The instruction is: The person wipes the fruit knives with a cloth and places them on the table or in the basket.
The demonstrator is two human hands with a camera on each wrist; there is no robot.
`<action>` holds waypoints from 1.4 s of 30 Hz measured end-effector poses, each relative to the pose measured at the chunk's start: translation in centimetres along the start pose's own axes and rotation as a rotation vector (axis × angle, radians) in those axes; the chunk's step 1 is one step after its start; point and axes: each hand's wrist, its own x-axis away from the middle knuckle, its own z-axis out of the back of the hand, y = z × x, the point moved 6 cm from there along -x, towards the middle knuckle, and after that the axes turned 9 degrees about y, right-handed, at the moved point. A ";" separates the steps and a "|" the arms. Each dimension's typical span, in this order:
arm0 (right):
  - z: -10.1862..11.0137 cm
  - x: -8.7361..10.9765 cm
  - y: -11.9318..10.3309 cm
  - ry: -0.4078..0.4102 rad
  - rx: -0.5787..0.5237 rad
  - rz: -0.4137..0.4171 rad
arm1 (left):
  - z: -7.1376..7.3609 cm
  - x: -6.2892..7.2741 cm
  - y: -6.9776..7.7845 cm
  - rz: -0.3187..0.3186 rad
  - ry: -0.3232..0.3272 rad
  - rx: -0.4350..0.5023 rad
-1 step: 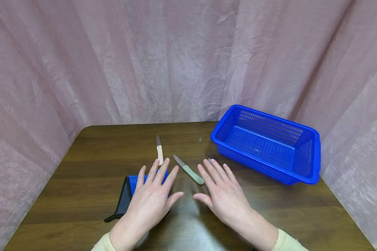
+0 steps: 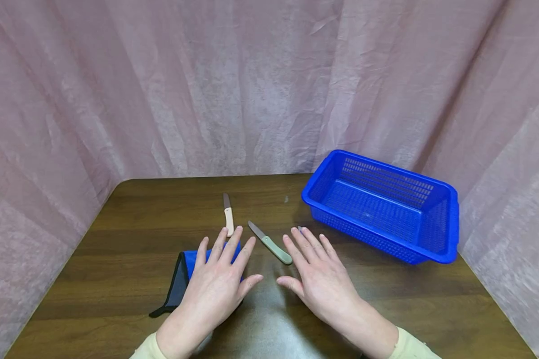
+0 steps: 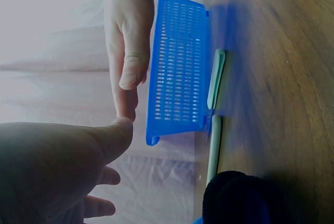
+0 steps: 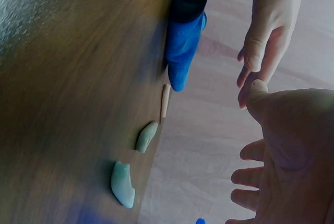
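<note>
Both hands hover palms down above the table with fingers spread, holding nothing. My left hand (image 2: pixel 215 284) is over a folded blue and dark grey cloth (image 2: pixel 177 286), which it partly covers. Just beyond its fingertips lies a cream-handled knife (image 2: pixel 228 219). A green-handled knife (image 2: pixel 276 250) lies at a slant between the hands, its blade toward the far left. My right hand (image 2: pixel 321 281) hides most of another knife, whose tip (image 2: pixel 300 228) peeks out past the fingers; its pale green handle (image 4: pixel 122 185) shows in the right wrist view.
A blue perforated plastic basket (image 2: pixel 312 199) stands at the right rear of the brown wooden table (image 2: pixel 117 239), with nothing seen inside it. Pink curtains (image 2: pixel 233 89) hang behind the table and along both sides.
</note>
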 end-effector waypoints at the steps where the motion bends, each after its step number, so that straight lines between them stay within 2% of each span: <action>1: 0.0 0.0 0.0 0.002 0.000 0.001 | 0.0 0.0 0.0 0.000 -0.001 -0.001; 19: 0.3 -0.3 0.7 0.017 0.005 -0.005 | -0.1 -0.2 -0.3 -0.002 -0.008 -0.009; 30: 0.5 -0.3 1.9 0.014 0.044 -0.016 | -0.2 0.0 -0.4 0.008 -0.015 -0.017; 42: 0.9 0.3 4.2 0.009 0.072 -0.067 | -0.5 0.1 -1.0 0.018 -0.007 -0.028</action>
